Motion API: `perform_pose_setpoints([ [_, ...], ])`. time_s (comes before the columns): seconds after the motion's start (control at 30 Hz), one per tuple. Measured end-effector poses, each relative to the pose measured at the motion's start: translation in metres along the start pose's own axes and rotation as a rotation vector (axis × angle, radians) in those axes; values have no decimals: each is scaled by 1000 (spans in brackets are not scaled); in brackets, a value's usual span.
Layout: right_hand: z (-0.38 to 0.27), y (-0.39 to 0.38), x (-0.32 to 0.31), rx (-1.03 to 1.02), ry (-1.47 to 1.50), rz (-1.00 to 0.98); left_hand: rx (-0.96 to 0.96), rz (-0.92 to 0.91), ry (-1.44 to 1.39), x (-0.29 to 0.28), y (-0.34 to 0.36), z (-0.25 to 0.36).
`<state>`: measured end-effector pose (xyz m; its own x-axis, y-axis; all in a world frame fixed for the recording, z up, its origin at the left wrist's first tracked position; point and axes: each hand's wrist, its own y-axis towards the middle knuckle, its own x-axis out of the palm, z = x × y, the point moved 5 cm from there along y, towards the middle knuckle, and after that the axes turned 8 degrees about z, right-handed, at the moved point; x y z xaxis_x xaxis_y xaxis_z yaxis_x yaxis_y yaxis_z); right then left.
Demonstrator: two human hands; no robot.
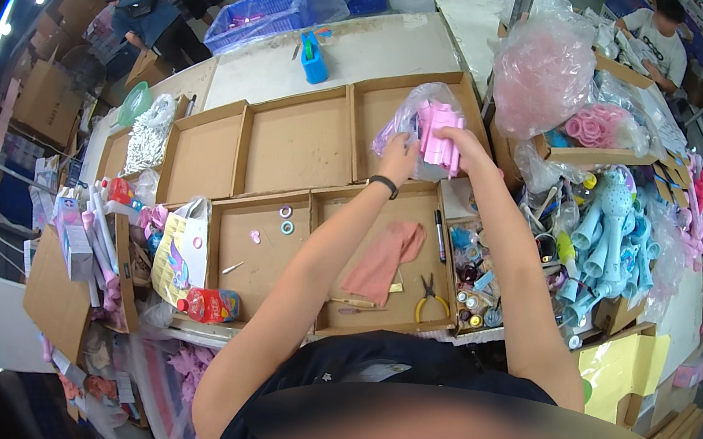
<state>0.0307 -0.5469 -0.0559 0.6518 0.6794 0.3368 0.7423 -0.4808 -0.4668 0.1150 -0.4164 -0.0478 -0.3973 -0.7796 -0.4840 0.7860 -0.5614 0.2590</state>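
1. Head view: the left hand [397, 158] grips the clear bag [398, 126]; the right hand [467, 151] clasps pink pieces [438, 133] against it, over the far-right cardboard tray [366, 133].
2. A loose right-hand grip could let pieces slip and scatter.
3. Pulling hard could tear the thin bag.

Pink pieces [438, 145]; salmon cloth [383, 261]; blue dispenser [313, 65]

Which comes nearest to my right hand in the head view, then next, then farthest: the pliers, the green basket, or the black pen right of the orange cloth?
From your right hand:
1. Black pen, along the near tray's right side.
2. Pliers, lower in that tray's right corner.
3. Green basket, far off to the left.
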Motion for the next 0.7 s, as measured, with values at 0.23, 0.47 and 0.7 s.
perform_pose_setpoints([
  [0.23,-26,64,38,-386,-912,259,222,91,-141,-5,-23,7],
  [0.47,-61,5,-4,-621,-1269,967,142,260,110,-26,12,13],
  [0.7,-80,4,0,-559,-1216,757,-143,35,94,-60,86,7],
])
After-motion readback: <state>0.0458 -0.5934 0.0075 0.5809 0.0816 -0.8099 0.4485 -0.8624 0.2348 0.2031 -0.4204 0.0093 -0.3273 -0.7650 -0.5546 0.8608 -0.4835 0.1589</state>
